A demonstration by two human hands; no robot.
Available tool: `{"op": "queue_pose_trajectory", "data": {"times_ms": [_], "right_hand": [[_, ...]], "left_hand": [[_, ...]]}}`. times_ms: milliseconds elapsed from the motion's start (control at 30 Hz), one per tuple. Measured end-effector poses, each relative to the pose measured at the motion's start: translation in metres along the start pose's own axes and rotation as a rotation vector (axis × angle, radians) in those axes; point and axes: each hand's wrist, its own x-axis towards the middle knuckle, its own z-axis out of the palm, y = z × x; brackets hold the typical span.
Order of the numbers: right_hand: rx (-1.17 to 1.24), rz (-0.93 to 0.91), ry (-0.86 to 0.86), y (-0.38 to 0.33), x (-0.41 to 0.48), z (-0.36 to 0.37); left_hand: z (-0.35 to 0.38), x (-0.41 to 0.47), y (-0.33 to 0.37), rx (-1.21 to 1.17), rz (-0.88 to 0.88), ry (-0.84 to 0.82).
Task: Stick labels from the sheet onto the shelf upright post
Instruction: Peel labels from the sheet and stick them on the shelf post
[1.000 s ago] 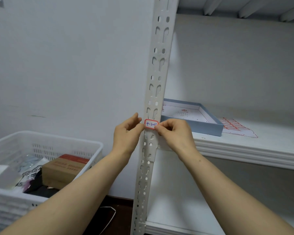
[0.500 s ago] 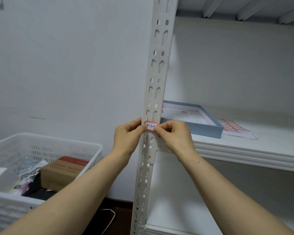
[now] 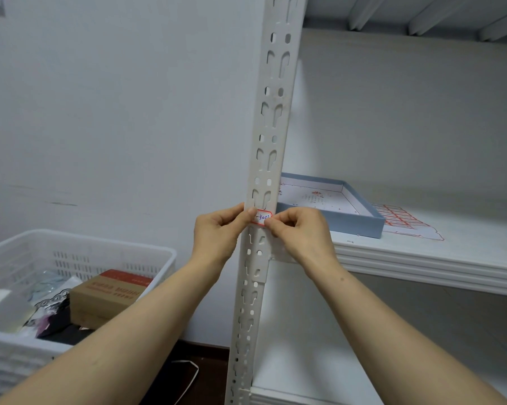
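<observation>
head-worn view, close before post (image 3: 271,127)

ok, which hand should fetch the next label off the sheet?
Right, probably. The label sheet lies on the shelf right of the post, nearer the right hand. The left hand would have to cross the post. Both pinch the label.

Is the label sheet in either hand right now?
No, the label sheet lies on the shelf beside the blue tray; the left hand and right hand hold a label against the post.
</observation>
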Motion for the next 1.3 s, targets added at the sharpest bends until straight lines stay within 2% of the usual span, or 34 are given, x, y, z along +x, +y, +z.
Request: {"op": "queue_pose_trajectory", "data": {"times_ms": [833,1300], "right_hand": [[-0.114,-0.003,0.023,-0.002,-0.004,-0.004],[-0.413,-0.013,0.031,-0.011,-0.002,-0.013]], "left_hand": [[-0.001,0.009,-0.004,0.067,-0.024,0.055],[-0.003,0.010,-0.004,0.053,-0.045,0.036]]}}
